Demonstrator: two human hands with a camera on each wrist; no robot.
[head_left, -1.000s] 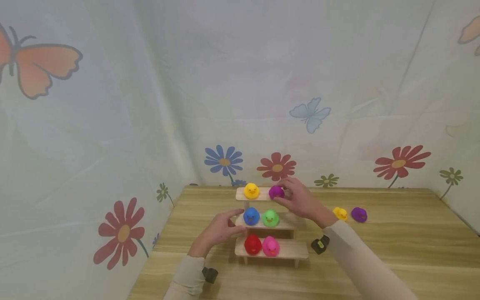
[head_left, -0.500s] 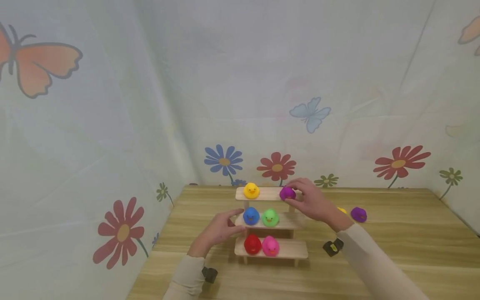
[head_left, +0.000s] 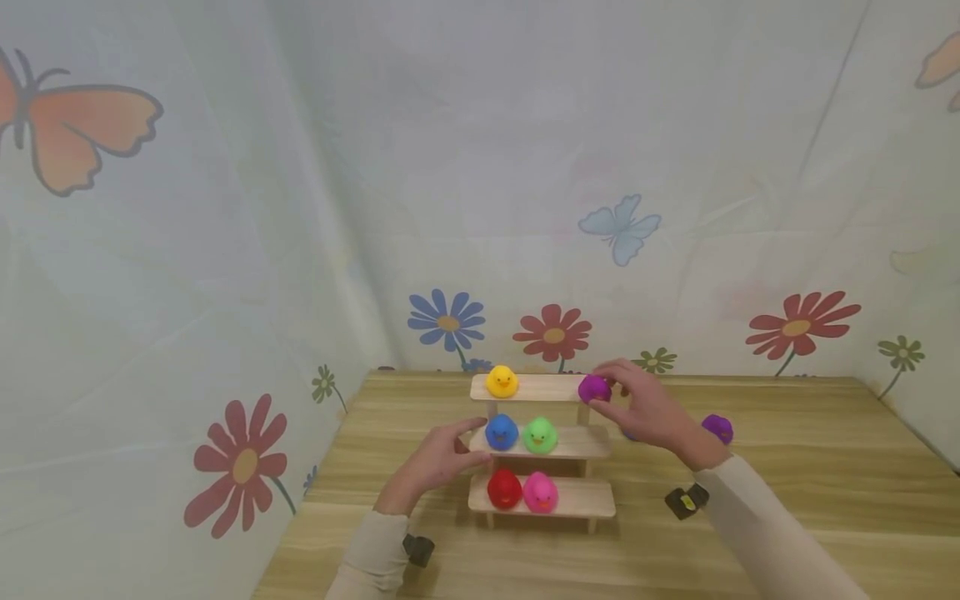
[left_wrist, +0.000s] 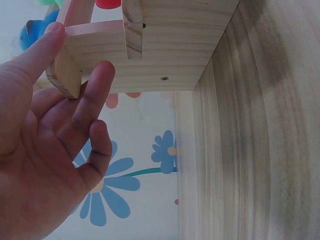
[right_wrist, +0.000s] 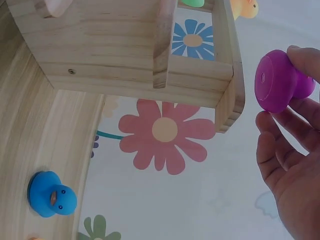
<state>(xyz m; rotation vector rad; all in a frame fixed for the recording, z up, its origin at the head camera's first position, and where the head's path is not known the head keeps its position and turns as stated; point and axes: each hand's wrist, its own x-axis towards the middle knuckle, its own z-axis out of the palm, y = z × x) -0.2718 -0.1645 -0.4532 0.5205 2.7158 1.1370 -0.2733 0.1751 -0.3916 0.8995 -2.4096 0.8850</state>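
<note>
A three-tier wooden display stand (head_left: 573, 500) carries several rubber ducks. My left hand (head_left: 438, 458) grips the left end of its middle shelf, with the thumb above the board and fingers below in the left wrist view. My right hand (head_left: 648, 408) pinches a purple rubber duck (right_wrist: 275, 82) at the top shelf's right end; its flat base shows, apart from the board, in the right wrist view. A yellow duck (head_left: 502, 382) sits at the top left. Blue (head_left: 501, 432) and green (head_left: 540, 436) ducks share the middle shelf; red (head_left: 505, 490) and pink (head_left: 540, 493) ducks the bottom one.
Another purple duck (head_left: 717, 429) lies on the wooden table (head_left: 825, 500) at right. A blue duck (right_wrist: 50, 194) stands on the table beside the stand, mostly hidden behind my right hand in the head view. A flower-printed curtain (head_left: 480, 167) closes off the back.
My right hand has moved right with the purple duck, from the middle of the top shelf to its right end. My left hand has kept its place on the stand.
</note>
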